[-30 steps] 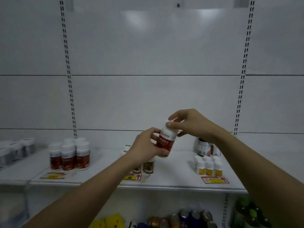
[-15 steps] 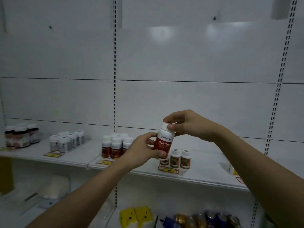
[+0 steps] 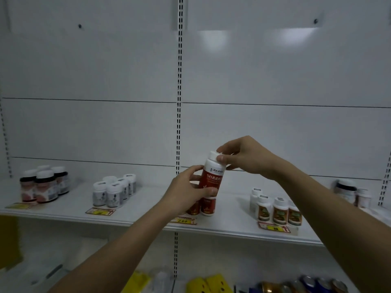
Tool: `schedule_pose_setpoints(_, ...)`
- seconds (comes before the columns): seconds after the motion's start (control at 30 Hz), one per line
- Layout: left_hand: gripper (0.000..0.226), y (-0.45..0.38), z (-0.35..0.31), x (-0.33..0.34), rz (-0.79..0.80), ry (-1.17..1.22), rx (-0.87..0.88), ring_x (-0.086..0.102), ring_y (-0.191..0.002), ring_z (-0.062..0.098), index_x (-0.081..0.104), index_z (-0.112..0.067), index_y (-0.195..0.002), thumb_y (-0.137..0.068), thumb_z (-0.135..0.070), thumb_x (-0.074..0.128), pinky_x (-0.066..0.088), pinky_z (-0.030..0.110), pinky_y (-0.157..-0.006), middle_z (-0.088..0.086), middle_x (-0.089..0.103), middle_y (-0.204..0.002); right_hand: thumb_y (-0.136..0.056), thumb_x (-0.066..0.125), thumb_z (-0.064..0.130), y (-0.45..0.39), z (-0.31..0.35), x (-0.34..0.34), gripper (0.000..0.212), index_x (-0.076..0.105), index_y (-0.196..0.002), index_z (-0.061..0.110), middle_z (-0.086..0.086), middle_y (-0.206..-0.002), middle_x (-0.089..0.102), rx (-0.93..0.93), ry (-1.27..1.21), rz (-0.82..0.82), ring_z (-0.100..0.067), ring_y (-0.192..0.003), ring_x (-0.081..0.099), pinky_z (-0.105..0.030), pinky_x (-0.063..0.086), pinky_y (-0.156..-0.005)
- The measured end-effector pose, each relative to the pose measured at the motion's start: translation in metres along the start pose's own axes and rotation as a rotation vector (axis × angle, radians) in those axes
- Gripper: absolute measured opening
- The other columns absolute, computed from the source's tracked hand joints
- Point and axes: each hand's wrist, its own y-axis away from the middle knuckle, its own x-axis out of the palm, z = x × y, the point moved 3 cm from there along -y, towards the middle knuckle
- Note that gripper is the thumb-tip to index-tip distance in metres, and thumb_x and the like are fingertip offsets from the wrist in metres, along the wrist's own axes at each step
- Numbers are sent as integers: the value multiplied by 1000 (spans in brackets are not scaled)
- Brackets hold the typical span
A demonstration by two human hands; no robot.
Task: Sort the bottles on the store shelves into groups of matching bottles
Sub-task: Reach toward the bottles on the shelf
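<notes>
I hold a red-labelled bottle (image 3: 212, 176) with a white cap upright above the white shelf (image 3: 148, 218). My left hand (image 3: 186, 192) wraps its lower body and my right hand (image 3: 245, 158) pinches its cap. Right below it stand matching red-labelled bottles (image 3: 206, 206), partly hidden by my left hand. Further left are grey-labelled white bottles (image 3: 114, 192) and dark bottles with pink labels (image 3: 43, 186). To the right is a group of white bottles with orange-green labels (image 3: 277, 210).
At the far right of the shelf stand a dark-lidded jar (image 3: 344, 190) and a small bottle (image 3: 362, 197). Yellow price tags (image 3: 99, 212) lie along the shelf's front edge. Yellow packets (image 3: 209, 283) and cans (image 3: 304, 285) fill the lower shelf.
The view has swung left along the shelf. Both hands still grip the red-labelled bottle, which now hangs directly over the matching red bottles instead of the orange-green ones.
</notes>
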Motion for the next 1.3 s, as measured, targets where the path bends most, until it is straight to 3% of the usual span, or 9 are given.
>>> schedule_pose_setpoints(0.1, 56, -17, 27, -27, -103, 28, 0, 58, -113, 13, 50, -33, -137, -85, -43, 69, 50, 29, -89, -7, 59, -127, -89, 68, 21, -22, -2, -3, 27, 70, -113, 8, -3, -102, 72, 11, -4, -94, -14, -85, 70, -22, 59, -71)
schedule_pose_setpoints(0.17, 41, -29, 55, -45, -206, 5, -32, 58, -109, 11, 56, -28, -132, -93, -40, 59, 47, 23, -82, -3, 62, -126, -89, 69, 22, -36, -11, -6, 26, 71, -110, 8, -4, -101, 72, 29, 33, -150, -16, -86, 71, -32, 60, -80)
schedule_pose_setpoints(0.27, 31, -48, 107, -55, -266, -123, -119, 59, -108, 14, 60, -25, -127, -98, -33, 53, 47, 30, -90, 0, 64, -124, -89, 68, 25, -60, -34, -1, 30, 70, -114, 9, -4, -104, 71, 61, 163, -207, -19, -90, 68, -38, 56, -83)
schedule_pose_setpoints(0.5, 33, -80, 201, -40, -165, -449, -280, 57, -119, 18, 57, -29, -130, -99, -31, 47, 44, 33, -100, -2, 60, -134, -90, 67, 24, -121, -96, 24, 39, 63, -126, 9, -9, -123, 64, 147, 276, -206, -20, -102, 58, -27, 41, -78)
schedule_pose_setpoints(0.73, 45, -100, 240, -23, -35, -863, -275, 39, -136, 19, 43, -32, -142, -99, -45, 36, 28, 46, -110, -5, 45, -148, -83, 74, 15, -151, -149, 68, 33, 65, -114, 8, -13, -115, 63, 289, 150, 26, -25, -96, 64, -36, 57, -83)
schedule_pose_setpoints(0.87, 45, -101, 244, -23, -36, -894, -280, 41, -133, 19, 45, -32, -140, -99, -46, 35, 27, 45, -111, -4, 46, -146, -80, 76, 6, -154, -162, 87, 26, 67, -104, 4, -14, -105, 66, 406, -47, 186, -23, -88, 67, -31, 60, -75)
schedule_pose_setpoints(1.0, 44, -100, 242, -24, -39, -890, -282, 39, -134, 18, 46, -32, -140, -99, -46, 34, 25, 45, -112, -4, 46, -146, -85, 72, 8, -152, -169, 98, 24, 66, -108, 8, -12, -107, 69, 478, -95, 366, -22, -95, 69, -27, 59, -71)
schedule_pose_setpoints(1.2, 44, -98, 238, -25, -6, -849, -297, 40, -133, 18, 47, -31, -139, -100, -45, 35, 25, 44, -112, -3, 47, -145, -90, 67, 11, -141, -171, 97, 19, 65, -109, 8, -12, -111, 66, 490, -131, 278, -25, -99, 66, -28, 58, -71)
schedule_pose_setpoints(1.3, 43, -95, 232, -33, 10, -685, -357, 43, -134, 21, 48, -29, -139, -100, -42, 38, 25, 42, -114, -2, 48, -147, -93, 62, 18, -127, -161, 88, 18, 62, -110, 11, -9, -113, 61, 458, -42, 161, -25, -101, 62, -30, 56, -73)
